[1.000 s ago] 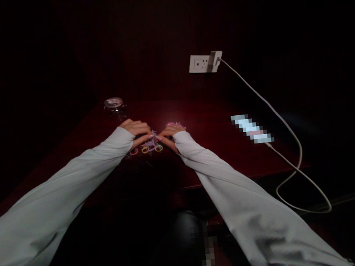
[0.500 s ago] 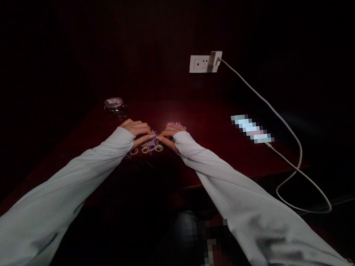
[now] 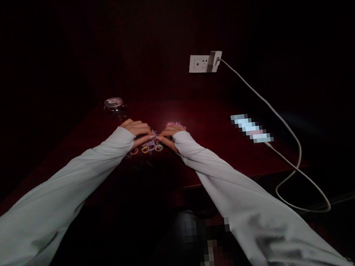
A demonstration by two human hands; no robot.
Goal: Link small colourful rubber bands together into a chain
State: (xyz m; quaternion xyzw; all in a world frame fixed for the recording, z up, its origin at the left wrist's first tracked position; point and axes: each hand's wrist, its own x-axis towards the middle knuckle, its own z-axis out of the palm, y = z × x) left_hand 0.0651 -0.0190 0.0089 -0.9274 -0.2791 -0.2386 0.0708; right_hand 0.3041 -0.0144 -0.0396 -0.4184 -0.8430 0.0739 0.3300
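Small elastic hair ties (image 3: 149,148) in purple, yellow and reddish tones lie in a loose heap on the dark red table. My left hand (image 3: 137,131) reaches over the heap from the left, fingers bent and thumb tip pinching at a purple hair tie. From the other side my right hand (image 3: 168,133) meets it, its thumb and forefinger closed at the same spot. The fingertips of both hands nearly touch, and exactly what is between them is small and partly hidden. Just behind my right hand sits a pink bunch of hair ties (image 3: 176,125).
A round clear jar (image 3: 115,105) with a patterned lid stands at the back left of the table (image 3: 212,159). On the right lies a blurred phone (image 3: 251,128), its white cable (image 3: 272,105) running to a charger (image 3: 216,61) in the wall socket (image 3: 198,64).
Both hands hold nearly the same place, pinched together over the hair ties. Only a very slight shift of the view shows.
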